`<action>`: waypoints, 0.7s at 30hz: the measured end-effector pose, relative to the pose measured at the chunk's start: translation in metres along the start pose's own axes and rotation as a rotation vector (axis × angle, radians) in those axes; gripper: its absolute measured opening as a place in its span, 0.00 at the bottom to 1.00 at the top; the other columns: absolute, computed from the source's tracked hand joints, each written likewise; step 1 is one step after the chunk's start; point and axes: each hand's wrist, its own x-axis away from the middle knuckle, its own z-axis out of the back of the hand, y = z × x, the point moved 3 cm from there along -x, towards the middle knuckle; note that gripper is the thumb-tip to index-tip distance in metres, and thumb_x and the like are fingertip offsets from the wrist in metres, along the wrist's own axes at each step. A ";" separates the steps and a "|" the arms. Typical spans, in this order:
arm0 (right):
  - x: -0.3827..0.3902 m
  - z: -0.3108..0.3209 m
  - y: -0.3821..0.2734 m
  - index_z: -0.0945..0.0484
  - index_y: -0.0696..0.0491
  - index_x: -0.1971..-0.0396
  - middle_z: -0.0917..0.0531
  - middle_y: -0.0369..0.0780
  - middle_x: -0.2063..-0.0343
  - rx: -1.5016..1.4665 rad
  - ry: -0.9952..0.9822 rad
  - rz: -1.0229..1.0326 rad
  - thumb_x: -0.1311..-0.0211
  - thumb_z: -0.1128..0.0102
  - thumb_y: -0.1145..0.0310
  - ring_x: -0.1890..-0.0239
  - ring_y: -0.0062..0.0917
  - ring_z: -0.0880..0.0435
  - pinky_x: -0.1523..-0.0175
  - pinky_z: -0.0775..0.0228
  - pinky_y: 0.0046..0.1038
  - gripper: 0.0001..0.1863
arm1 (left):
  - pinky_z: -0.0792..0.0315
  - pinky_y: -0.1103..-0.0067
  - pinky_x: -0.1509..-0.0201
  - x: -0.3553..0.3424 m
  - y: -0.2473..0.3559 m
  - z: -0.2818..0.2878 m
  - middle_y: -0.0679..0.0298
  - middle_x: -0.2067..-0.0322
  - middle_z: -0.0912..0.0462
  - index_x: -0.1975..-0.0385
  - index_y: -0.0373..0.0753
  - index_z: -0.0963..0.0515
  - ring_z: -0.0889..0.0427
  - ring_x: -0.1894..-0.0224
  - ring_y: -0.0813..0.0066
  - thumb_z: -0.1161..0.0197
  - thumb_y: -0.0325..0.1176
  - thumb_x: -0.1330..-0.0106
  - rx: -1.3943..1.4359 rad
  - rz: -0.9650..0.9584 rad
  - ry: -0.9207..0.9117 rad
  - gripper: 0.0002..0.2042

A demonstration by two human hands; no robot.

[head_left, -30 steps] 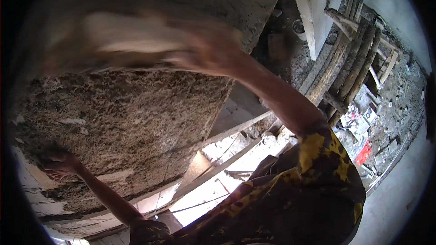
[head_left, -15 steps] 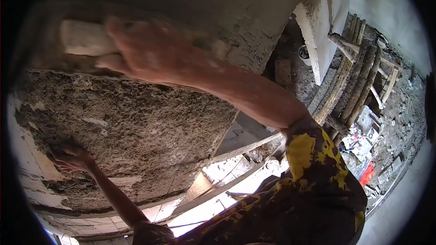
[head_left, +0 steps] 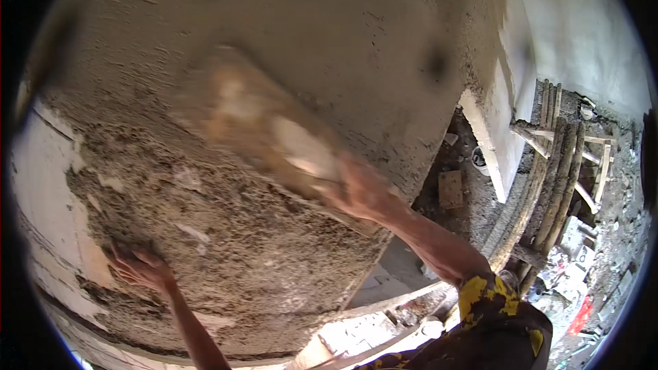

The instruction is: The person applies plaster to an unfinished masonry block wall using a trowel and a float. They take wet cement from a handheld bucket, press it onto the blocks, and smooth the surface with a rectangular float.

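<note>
My right hand point(head_left: 363, 188) is closed around the pale grip of a long plastering float point(head_left: 257, 144), which is blurred by motion. The float lies slanted across the border between the smooth grey plaster point(head_left: 329, 34) above and the rough brown, crumbly patch point(head_left: 240, 247) below. My left hand point(head_left: 142, 267) rests with its fingers spread against the left part of the rough patch, and nothing shows in it. Whether the float's whole face touches the wall cannot be made out.
At the right, a broken white-edged wall end point(head_left: 486, 144) juts out. Beyond it stand a small bucket point(head_left: 479, 159), long wooden poles point(head_left: 558, 185) and a timber frame point(head_left: 603, 171). Rubble and a red bag point(head_left: 581, 315) litter the floor. Pale wall point(head_left: 51, 185) borders the rough patch.
My right hand and the float have swept from the upper left toward the right and down, and the float has turned to a slant. My left hand stays against the rough patch; the view has shifted.
</note>
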 end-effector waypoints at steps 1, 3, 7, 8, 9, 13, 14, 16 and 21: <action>-0.046 -0.009 -0.024 0.42 0.62 0.45 0.24 0.48 0.68 -0.089 -0.123 -0.059 0.36 0.53 0.51 0.75 0.29 0.22 0.75 0.28 0.28 0.31 | 0.54 0.52 0.38 -0.004 0.007 0.008 0.56 0.37 0.45 0.39 0.47 0.39 0.46 0.35 0.58 0.73 0.62 0.35 -0.007 -0.003 0.011 0.33; -0.138 -0.018 -0.068 0.35 0.63 0.51 0.23 0.40 0.82 -0.220 -0.351 -0.204 0.35 0.56 0.50 0.88 0.17 0.29 0.90 0.38 0.18 0.28 | 0.53 0.55 0.37 -0.004 0.038 0.022 0.56 0.37 0.45 0.39 0.47 0.40 0.46 0.35 0.58 0.73 0.61 0.34 0.098 -0.015 0.028 0.32; -0.245 -0.018 -0.098 0.33 0.64 0.59 0.26 0.38 0.85 -0.255 -0.080 -0.107 0.34 0.55 0.53 0.93 0.15 0.37 0.94 0.47 0.18 0.24 | 0.51 0.58 0.38 -0.010 0.049 0.019 0.57 0.37 0.44 0.40 0.47 0.39 0.45 0.36 0.59 0.72 0.59 0.33 0.067 -0.033 0.052 0.30; -0.254 -0.010 -0.099 0.33 0.64 0.60 0.27 0.38 0.86 -0.271 -0.030 -0.133 0.34 0.55 0.55 0.93 0.15 0.36 0.94 0.47 0.18 0.22 | 0.51 0.58 0.38 -0.012 0.054 0.020 0.57 0.37 0.44 0.40 0.47 0.39 0.45 0.36 0.59 0.72 0.59 0.33 0.075 -0.024 0.059 0.30; -0.251 -0.013 -0.090 0.33 0.64 0.60 0.27 0.38 0.86 -0.269 -0.031 -0.133 0.34 0.55 0.55 0.93 0.15 0.36 0.94 0.47 0.18 0.22 | 0.51 0.58 0.38 -0.013 0.054 0.020 0.56 0.37 0.44 0.40 0.47 0.39 0.44 0.36 0.58 0.72 0.59 0.33 0.091 -0.030 0.062 0.30; -0.175 -0.001 -0.028 0.38 0.60 0.49 0.28 0.52 0.64 -0.124 0.005 -0.359 0.34 0.58 0.51 0.70 0.29 0.27 0.72 0.33 0.32 0.27 | 0.50 0.57 0.38 -0.011 0.042 0.025 0.55 0.37 0.44 0.39 0.47 0.40 0.44 0.36 0.57 0.71 0.58 0.33 0.082 -0.055 0.050 0.30; -0.144 0.004 -0.021 0.43 0.59 0.43 0.32 0.57 0.54 -0.216 -0.047 -0.531 0.35 0.60 0.47 0.59 0.37 0.25 0.60 0.30 0.40 0.32 | 0.50 0.57 0.38 -0.008 0.029 0.027 0.55 0.37 0.44 0.39 0.47 0.40 0.44 0.36 0.57 0.71 0.58 0.33 0.056 -0.065 0.047 0.30; -0.082 0.022 0.003 0.53 0.57 0.37 0.46 0.56 0.42 -0.143 0.042 -0.773 0.36 0.64 0.42 0.44 0.44 0.38 0.43 0.47 0.47 0.38 | 0.50 0.57 0.38 -0.006 0.029 0.024 0.54 0.37 0.44 0.39 0.46 0.40 0.44 0.36 0.56 0.70 0.57 0.32 0.054 -0.056 0.048 0.29; 0.113 0.056 0.129 0.35 0.59 0.49 0.28 0.43 0.61 0.024 0.339 -0.839 0.38 0.48 0.60 0.60 0.30 0.30 0.57 0.35 0.34 0.23 | 0.51 0.57 0.38 -0.006 0.049 0.020 0.55 0.36 0.46 0.39 0.46 0.40 0.46 0.36 0.55 0.68 0.56 0.33 0.072 -0.007 0.069 0.29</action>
